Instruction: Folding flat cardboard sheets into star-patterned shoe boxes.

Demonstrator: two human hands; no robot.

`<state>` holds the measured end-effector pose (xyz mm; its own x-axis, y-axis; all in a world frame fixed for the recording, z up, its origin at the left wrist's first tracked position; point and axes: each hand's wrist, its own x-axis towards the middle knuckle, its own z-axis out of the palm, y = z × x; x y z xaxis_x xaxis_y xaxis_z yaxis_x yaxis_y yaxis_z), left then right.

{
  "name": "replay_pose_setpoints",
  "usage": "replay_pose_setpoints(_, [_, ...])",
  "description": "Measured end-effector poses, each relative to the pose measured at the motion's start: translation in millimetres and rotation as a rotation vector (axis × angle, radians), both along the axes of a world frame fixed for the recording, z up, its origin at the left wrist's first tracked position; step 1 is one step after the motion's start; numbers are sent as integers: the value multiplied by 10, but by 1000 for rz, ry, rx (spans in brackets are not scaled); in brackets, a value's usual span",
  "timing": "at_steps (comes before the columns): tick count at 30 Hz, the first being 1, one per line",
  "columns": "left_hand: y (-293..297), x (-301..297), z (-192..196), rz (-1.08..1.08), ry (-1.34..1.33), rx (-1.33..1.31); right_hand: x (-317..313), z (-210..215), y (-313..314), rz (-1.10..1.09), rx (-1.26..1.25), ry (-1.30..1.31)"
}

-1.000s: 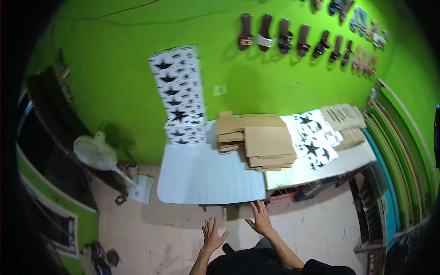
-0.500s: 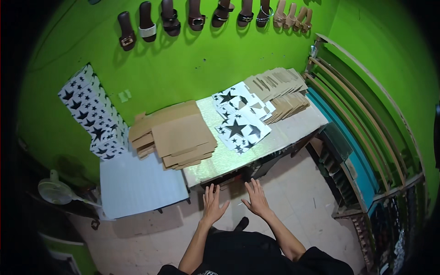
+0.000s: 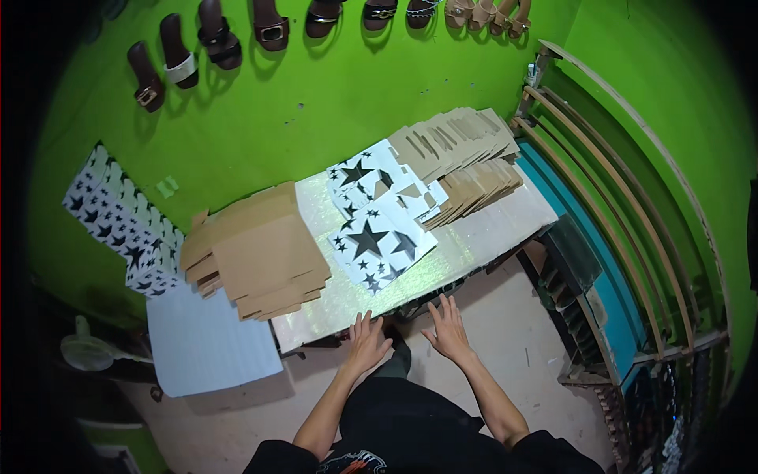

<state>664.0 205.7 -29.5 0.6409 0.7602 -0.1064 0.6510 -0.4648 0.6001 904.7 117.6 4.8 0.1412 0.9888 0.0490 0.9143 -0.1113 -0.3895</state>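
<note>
My left hand is held out at the near edge of the shiny-topped table, fingers apart and holding nothing. To its right my right hand is spread the same way, also bare. Just beyond them on the table lie flat white cardboard box pieces with black stars. Left of these is a pile of plain brown cardboard sheets. Behind and to the right, many brown cardboard blanks lie fanned in overlapping rows.
Star-patterned boxes are stacked at the left on a pale table. A fan stands beside it. Along the right runs a wooden rack. Sandals hang on the green wall.
I have come closer to the table, and the view has turned, so the cardboard and boxes sit farther left. Both hands stay raised and spread. One leg now shows forward beneath the table edge.
</note>
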Motion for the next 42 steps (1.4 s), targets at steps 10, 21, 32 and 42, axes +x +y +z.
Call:
replay_pose_setpoints(10, [1189, 1591, -205, -57, 26, 365, 948, 241, 947, 12, -49, -83])
replay_pose_setpoints(21, [1833, 2739, -610, -201, 210, 430, 1527, 322, 1331, 48, -77, -16])
replay_pose_setpoints(32, [1561, 2400, -591, 179, 168, 511, 2091, 220, 2199, 423, -111, 30])
replay_pose_setpoints(42, [1143, 1990, 42, 778, 127, 734, 1907, 370, 3066, 764, -49, -11])
